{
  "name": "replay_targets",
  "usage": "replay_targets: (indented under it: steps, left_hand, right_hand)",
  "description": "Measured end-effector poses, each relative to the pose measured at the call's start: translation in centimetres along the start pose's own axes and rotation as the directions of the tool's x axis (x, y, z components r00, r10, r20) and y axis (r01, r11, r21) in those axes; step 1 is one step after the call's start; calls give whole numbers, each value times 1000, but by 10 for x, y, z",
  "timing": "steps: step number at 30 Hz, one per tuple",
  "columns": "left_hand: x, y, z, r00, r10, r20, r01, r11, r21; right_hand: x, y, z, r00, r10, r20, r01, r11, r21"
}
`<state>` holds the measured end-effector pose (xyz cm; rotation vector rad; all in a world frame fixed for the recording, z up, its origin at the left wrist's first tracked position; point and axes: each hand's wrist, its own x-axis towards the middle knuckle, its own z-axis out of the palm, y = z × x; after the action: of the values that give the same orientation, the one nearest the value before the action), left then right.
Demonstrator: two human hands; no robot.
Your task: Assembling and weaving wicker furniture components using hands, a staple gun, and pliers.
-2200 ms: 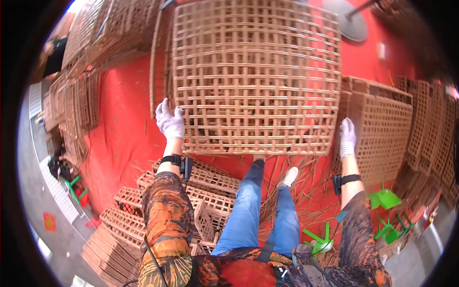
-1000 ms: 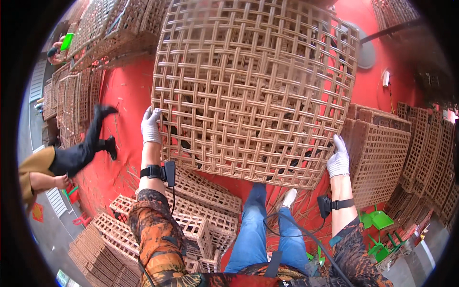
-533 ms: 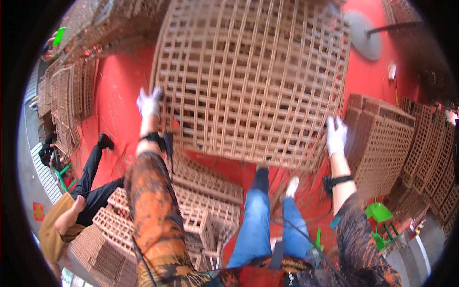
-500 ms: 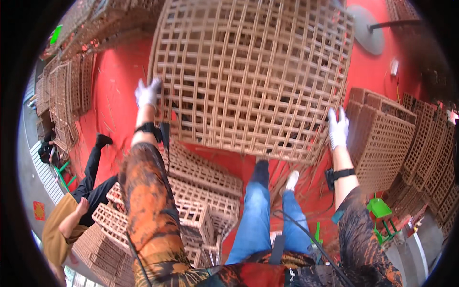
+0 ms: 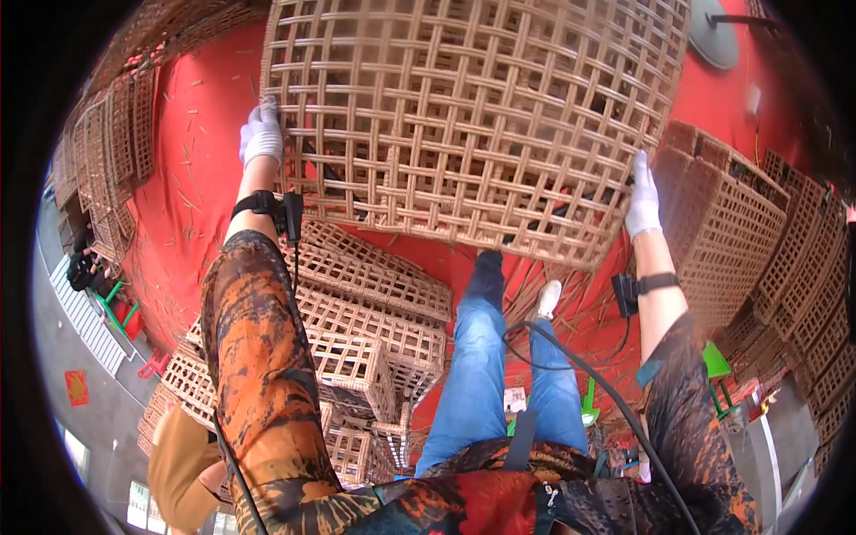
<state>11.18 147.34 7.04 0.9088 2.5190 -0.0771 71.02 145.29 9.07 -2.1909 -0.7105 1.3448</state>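
Note:
A large brown open-weave wicker piece (image 5: pixel 446 116), like a furniture panel or box, fills the upper middle and is tilted toward me. My left hand (image 5: pixel 260 135), in a white glove, is closed against its left edge. At its lower right edge, my right hand (image 5: pixel 643 198), also gloved in white, presses with the fingers together and pointing up. The piece is held between both hands; its far edge runs out of view. Some fingertips are hidden behind the edges. A black strap with a small device sits on each wrist.
Stacked wicker pieces stand at the lower left (image 5: pixel 357 321), right (image 5: pixel 713 214) and far left (image 5: pixel 111 152). Cut strands lie on the red floor sheet (image 5: pixel 201 160). A person in a brown top (image 5: pixel 183 464) is at lower left. A grey round base (image 5: pixel 713 36) stands upper right. A cable loops by my legs.
Both hands have closed in on the edges; their fingers were spread before. The wicker piece now looks bigger and nearer. The person at lower left has moved right and down.

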Motion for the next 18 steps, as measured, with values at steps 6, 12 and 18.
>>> replay_targets:
  steps: [6,12,18]
  left_hand:
    - [29,6,28,894,5,448,163,928,-335]
    - [-83,-44,29,969,71,235,15,939,-344]
    - [-239,-78,102,756,-560,338,649,705,-286]
  right_hand:
    - [26,13,-30,997,-14,79,18,998,-58]
    - [-28,24,-70,998,-59,-18,45,895,-444]
    - [-137,110,-138,901,120,418,194,750,-632]
